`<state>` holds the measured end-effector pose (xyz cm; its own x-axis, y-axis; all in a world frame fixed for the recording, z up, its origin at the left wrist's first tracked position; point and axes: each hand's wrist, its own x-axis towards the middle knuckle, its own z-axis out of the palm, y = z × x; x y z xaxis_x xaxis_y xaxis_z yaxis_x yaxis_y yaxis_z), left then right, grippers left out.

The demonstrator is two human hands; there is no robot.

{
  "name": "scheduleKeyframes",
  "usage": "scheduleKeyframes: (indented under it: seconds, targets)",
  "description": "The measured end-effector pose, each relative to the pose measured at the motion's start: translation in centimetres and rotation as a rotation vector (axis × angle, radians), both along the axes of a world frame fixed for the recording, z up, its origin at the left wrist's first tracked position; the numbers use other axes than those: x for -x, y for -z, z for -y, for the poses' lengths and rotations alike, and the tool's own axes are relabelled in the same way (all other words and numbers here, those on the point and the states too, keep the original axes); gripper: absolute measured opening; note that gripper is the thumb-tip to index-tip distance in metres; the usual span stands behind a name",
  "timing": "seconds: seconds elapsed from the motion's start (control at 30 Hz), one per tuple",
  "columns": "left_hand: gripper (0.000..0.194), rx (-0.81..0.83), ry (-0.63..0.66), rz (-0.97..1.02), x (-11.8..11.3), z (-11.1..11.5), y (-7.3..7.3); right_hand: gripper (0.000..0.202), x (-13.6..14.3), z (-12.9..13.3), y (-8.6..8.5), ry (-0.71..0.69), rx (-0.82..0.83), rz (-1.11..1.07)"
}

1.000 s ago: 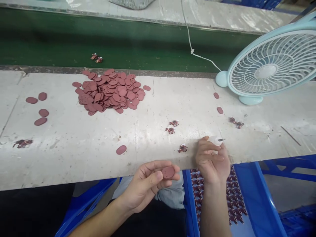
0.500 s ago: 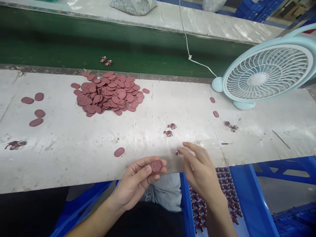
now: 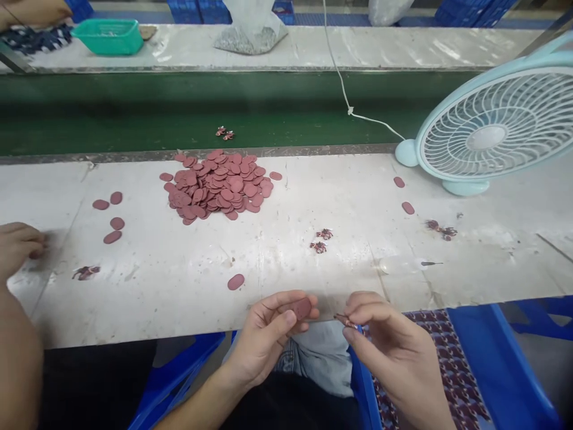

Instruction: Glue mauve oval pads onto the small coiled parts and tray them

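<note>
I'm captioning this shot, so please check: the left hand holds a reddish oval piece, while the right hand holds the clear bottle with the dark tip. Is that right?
Not quite. The head view shows the right hand pinching a small dark figure; the clear bottle lies on the table. The left hand does hold a reddish oval piece.

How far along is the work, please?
Looks done: reddish pieces rowed in the blue plastic tray. In hand: a maroon oval disc (left hand), a small brown figure (right hand). Apparently remaining: the heap of maroon discs and loose brown figures on the white table.
</note>
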<state>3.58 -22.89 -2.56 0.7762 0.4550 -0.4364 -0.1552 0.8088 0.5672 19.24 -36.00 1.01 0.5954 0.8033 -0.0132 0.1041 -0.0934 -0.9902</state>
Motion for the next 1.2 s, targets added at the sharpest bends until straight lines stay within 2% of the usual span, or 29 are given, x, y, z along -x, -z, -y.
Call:
scheduleKeyframes:
  seconds: [0.1,0.27,0.57,0.7,0.83,1.0,1.2]
  targets:
    - [0.024,-0.087,0.007,0.001,0.0,0.1,-0.3,0.016,1.2,-0.1,-0.2,-0.001,-0.022,-0.133]
    - [0.026,-0.192,0.034,0.011,0.2,0.5,-0.2,0.016,2.0,-0.7,-0.6,0.007,0.056,-0.261]
    - [0.021,-0.218,0.055,0.058,0.5,1.1,0.6,0.014,2.6,-1.1,-1.6,0.013,0.092,-0.232]
    - [0.006,-0.235,0.042,0.031,0.5,1.1,0.9,0.016,2.2,-1.1,-1.4,-0.039,0.091,-0.328]
    - [0.005,-0.321,0.016,0.034,0.4,1.2,1.0,0.016,1.9,-1.2,-0.8,-0.106,0.045,-0.509]
    - [0.011,-0.356,-0.006,-0.026,0.1,1.5,0.6,0.014,1.8,-1.2,-0.1,-0.055,-0.026,-0.571]
    - [0.011,-0.371,-0.003,-0.043,-0.4,1.5,-0.2,0.013,1.7,-1.1,0.0,-0.02,-0.062,-0.58]
